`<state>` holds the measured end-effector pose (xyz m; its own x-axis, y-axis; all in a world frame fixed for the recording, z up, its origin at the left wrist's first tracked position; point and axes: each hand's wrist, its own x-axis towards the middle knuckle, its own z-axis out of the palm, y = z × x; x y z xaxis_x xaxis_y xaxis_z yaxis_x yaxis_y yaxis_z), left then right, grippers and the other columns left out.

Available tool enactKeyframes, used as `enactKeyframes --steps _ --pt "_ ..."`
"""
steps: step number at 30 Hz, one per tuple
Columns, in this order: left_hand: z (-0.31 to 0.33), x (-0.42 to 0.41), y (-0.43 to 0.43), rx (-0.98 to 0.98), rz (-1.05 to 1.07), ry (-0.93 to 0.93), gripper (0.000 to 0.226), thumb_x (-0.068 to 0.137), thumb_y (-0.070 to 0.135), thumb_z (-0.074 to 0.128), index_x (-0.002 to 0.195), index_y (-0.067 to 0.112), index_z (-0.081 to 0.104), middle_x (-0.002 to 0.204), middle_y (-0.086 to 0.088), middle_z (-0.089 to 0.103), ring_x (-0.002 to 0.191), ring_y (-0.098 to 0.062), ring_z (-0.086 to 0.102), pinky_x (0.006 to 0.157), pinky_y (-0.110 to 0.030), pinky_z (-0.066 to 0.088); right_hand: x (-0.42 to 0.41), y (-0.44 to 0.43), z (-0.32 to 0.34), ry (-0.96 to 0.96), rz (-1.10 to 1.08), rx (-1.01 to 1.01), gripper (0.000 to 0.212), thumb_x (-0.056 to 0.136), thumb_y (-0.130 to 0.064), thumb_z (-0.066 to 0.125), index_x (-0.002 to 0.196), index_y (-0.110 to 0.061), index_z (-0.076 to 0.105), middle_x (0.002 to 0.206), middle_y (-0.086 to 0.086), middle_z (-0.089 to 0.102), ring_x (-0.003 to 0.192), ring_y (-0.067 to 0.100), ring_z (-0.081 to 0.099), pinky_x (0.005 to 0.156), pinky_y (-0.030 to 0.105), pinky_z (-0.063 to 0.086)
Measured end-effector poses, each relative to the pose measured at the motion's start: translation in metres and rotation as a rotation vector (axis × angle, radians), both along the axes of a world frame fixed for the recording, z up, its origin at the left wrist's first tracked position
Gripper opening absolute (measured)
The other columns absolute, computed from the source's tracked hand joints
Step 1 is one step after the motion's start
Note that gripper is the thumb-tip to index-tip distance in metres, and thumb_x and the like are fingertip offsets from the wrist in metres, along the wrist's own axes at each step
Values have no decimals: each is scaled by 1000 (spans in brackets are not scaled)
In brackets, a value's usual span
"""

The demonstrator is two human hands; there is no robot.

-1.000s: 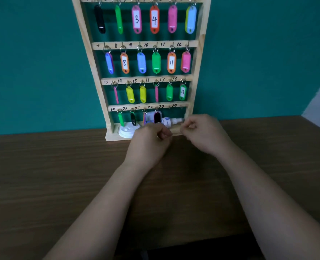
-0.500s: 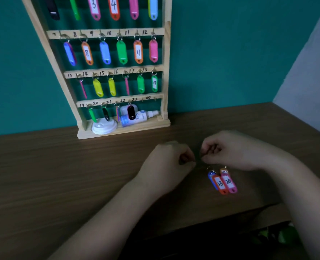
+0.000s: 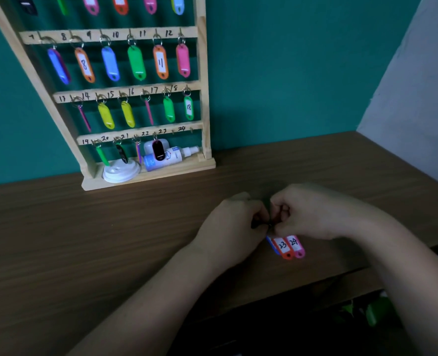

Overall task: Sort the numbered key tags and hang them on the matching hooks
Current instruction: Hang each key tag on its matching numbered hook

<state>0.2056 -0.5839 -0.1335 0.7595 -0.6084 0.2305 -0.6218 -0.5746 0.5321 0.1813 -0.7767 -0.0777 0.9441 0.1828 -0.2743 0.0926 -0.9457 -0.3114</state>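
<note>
- Your hands have come back from the rack (image 3: 203, 73) and now meet low over the table (image 3: 84, 240).
- Fingers curled on left hand (image 3: 234, 224) and right hand (image 3: 313, 211); both pinch the ring (image 3: 268, 225) between them.
- Beneath, tag 23 (image 3: 283, 246) and tag 24 (image 3: 296, 244) dangle, long axes toward you.
- Bare hook 23 (image 3: 173, 131) and hook 24 (image 3: 191, 129): up-left, well apart; left hand nearer.

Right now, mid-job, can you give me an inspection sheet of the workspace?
Surface: brown wooden table.
Job's things: wooden rack upright against the wall; hook 23 and hook 24 bare; tag bunch (orange 23, pink 24, one blue) hanging under the hands.
Clutter: white lid and spray bottle on the rack's base.
Hands: left hand and right hand both pinch the tag bunch's top.
Cables: nothing seen.
Surroundings: teal wall; green object below the table edge.
</note>
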Motion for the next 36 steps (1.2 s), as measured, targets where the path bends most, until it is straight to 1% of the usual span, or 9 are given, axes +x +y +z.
enactKeyframes --steps 5,9,13,17,20,24,28,33,36 --pt "-1 3 0 3 -13 -3 6 91 25 73 96 28 73 99 11 59 90 -5 59 80 -26 50 0 1 0 -12 3 -5 11 90 -36 82 85 -31 73 82 -9 71 74 3 66 66 25 53" --pt "4 6 6 21 -20 -7 4 93 29 73 98 30 72 100 12 61 92 -4 58 83 -28 52 -1 1 8 -24 8 -10 12 92 -41 80 86 -31 75 85 -11 72 80 2 67 70 27 55" --pt "18 13 20 5 38 6 9 96 36 72 104 34 74 104 14 62 91 -1 58 76 -19 45 7 4 17 -171 -18 84 8 95 -41 76 89 -35 78 85 -19 70 84 -5 63 69 19 44" --pt "30 20 35 -47 122 -4 9 97 35 71 106 38 74 99 15 65 87 3 57 68 -12 36 24 22 21 -320 -9 165 8 100 -34 70 98 -35 78 95 -18 68 91 -4 61 74 21 46" --pt "37 27 50 -97 179 -25 9 98 31 70 102 37 75 93 18 64 88 9 56 68 -7 41 40 36 23 -369 -2 214 10 102 -31 68 97 -35 76 95 -19 67 92 -3 60 74 20 45" --pt "41 41 69 -159 292 -91 8 92 24 74 92 31 77 85 14 68 80 1 60 65 -6 38 64 55 21 -448 -58 351 11 101 -32 69 96 -29 79 95 -16 72 91 -2 63 75 21 49" --pt "42 51 84 -175 353 -141 9 90 20 75 90 29 78 81 14 67 80 1 61 68 -9 41 90 82 12 -592 -100 484 12 101 -31 71 95 -25 79 87 -20 69 83 -11 59 65 7 36" --pt "42 57 96 -179 397 -152 12 87 17 74 85 29 77 81 14 69 81 2 61 66 -6 39 119 114 3 -708 -157 575 15 102 -28 68 92 -23 76 65 -23 56 63 -10 54 54 7 36" --pt "40 61 99 -179 414 -145 15 87 16 72 85 30 76 81 14 70 77 2 62 65 -6 39 131 129 1 -735 -187 582 15 103 -27 68 94 -20 77 69 -22 57 64 -12 56 51 7 35"
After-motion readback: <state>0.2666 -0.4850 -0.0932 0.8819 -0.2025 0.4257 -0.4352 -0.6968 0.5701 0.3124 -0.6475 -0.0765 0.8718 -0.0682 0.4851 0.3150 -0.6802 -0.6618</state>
